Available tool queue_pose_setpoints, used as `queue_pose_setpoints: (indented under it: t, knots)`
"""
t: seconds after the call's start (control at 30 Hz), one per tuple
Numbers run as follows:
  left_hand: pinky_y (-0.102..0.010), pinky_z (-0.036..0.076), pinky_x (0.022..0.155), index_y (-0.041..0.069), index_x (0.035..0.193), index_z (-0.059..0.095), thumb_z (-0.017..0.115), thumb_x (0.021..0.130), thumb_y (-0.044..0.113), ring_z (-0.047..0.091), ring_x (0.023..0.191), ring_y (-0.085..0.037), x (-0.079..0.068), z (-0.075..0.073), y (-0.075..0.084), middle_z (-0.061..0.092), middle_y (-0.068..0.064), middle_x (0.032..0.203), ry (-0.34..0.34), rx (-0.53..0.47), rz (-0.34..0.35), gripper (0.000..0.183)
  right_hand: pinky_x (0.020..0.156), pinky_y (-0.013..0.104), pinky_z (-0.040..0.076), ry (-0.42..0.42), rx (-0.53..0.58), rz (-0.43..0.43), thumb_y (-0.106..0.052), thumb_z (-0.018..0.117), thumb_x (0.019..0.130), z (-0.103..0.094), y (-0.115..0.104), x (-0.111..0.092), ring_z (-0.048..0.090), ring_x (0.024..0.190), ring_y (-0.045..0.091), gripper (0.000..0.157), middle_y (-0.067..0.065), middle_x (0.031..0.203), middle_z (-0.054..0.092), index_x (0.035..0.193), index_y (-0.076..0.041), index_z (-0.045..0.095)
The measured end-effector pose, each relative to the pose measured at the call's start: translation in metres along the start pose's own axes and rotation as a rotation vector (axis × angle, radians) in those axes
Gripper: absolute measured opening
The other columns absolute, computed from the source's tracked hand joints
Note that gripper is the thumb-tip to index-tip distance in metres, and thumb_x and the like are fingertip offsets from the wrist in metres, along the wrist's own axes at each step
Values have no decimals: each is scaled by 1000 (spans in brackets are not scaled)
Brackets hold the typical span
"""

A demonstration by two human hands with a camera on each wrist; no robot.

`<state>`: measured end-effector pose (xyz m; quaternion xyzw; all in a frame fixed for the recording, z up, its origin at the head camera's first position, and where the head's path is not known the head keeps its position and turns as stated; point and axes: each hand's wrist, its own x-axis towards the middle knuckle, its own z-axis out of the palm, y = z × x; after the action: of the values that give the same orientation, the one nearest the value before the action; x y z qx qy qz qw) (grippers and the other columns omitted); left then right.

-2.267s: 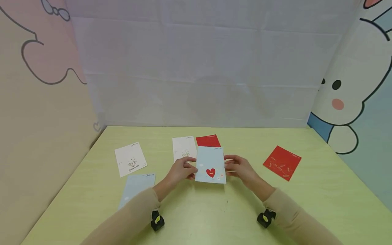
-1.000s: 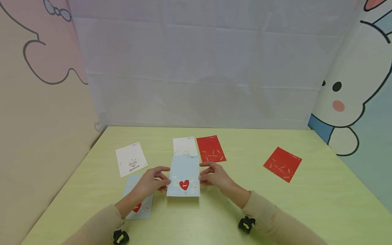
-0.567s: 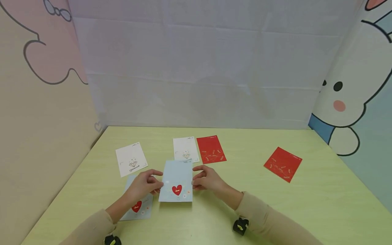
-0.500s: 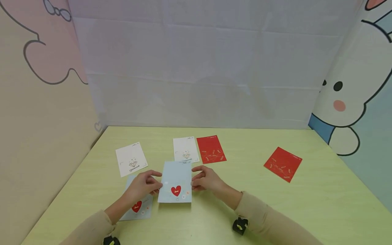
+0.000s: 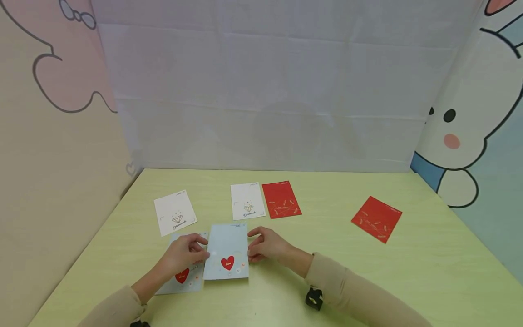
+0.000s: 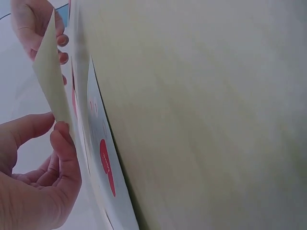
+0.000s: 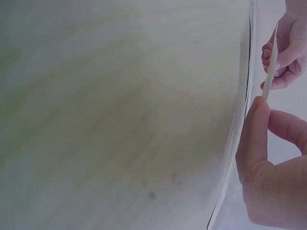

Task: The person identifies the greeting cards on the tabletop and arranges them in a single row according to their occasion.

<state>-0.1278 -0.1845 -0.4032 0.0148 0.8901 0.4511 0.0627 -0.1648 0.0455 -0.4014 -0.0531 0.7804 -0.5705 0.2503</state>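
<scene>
A light blue card [image 5: 224, 245] with a red heart is held by its two side edges, slightly above the table. My left hand [image 5: 181, 254] pinches its left edge between thumb and fingers; my right hand [image 5: 269, 247] holds the right edge. Seen from the left wrist, the pale underside of the card [image 6: 50, 76] spans between both hands. A second blue card with a heart [image 5: 192, 281] lies on the table, partly hidden under my left hand. Its printed face shows low in the left wrist view too.
Behind the held card lie a white diamond-print card [image 5: 247, 200] and a red card [image 5: 282, 200], side by side. Another white card [image 5: 175, 212] lies to the left, another red card [image 5: 377, 220] to the right. A white sheet [image 5: 261, 91] hangs behind the table [image 5: 367, 281].
Both hands have carried the blue card left and toward me, lower to the table, beside the other blue card. The white and red cards behind are now uncovered.
</scene>
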Motion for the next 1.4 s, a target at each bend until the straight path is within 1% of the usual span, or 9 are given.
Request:
queue_pose_setpoints:
  t: [0.1, 0.23, 0.33, 0.57, 0.63, 0.77, 1.0, 1.4]
  knots:
    - [-27, 45, 52, 2, 93, 60, 71, 73, 10, 53, 57, -14, -1, -1, 0, 56, 0, 68, -11, 54, -15, 24, 61, 30, 51, -16, -28, 21, -2, 65, 78, 2, 0, -1, 59, 64, 19, 40, 11, 82, 54, 113, 0, 46]
    - [-27, 43, 51, 4, 91, 61, 72, 72, 11, 51, 56, -14, -3, -1, 0, 55, 0, 66, -18, 105, -28, 23, 60, 30, 51, -37, -35, 35, -2, 65, 77, 3, 1, -1, 60, 64, 20, 39, 11, 82, 54, 112, 0, 47]
    - [-27, 43, 51, 4, 89, 62, 72, 72, 10, 51, 56, -14, -5, -1, 0, 55, 0, 64, -24, 114, -32, 21, 60, 30, 51, -52, -37, 39, -2, 65, 77, 4, 2, -1, 61, 64, 20, 39, 11, 82, 55, 112, 0, 48]
    - [-27, 44, 51, 3, 87, 62, 72, 72, 10, 52, 55, -14, -5, -2, -2, 56, 0, 63, -43, 101, -41, 19, 60, 30, 51, -92, -35, 38, -3, 64, 79, 4, 1, -2, 61, 65, 21, 38, 11, 82, 55, 112, 1, 47]
    - [-27, 44, 51, 4, 88, 62, 71, 72, 10, 52, 55, -14, -5, -1, -2, 56, 0, 63, -43, 102, -43, 19, 60, 30, 51, -98, -50, 37, -5, 64, 79, 4, 1, -3, 60, 66, 21, 38, 11, 82, 55, 112, 1, 47]
    - [-28, 43, 49, 5, 87, 60, 72, 72, 9, 50, 54, -15, -4, 0, -4, 54, 0, 63, -36, 114, -42, 19, 59, 30, 51, -93, -83, 46, -8, 64, 79, 5, 0, -5, 60, 65, 21, 39, 10, 82, 56, 113, -1, 47]
    - [-28, 39, 44, 7, 85, 55, 73, 71, 9, 47, 50, -15, 0, 3, -11, 50, 0, 60, -15, 147, -12, 23, 55, 30, 50, -82, -104, 62, -11, 65, 80, 6, -2, -5, 61, 62, 21, 39, 10, 81, 56, 113, 0, 47]
    - [-27, 37, 44, 8, 84, 53, 73, 70, 9, 45, 48, -15, 2, 6, -13, 48, -1, 59, -12, 174, -18, 25, 56, 30, 50, -84, -130, 51, -13, 64, 80, 6, -5, -9, 61, 61, 22, 39, 10, 80, 56, 113, -1, 47]
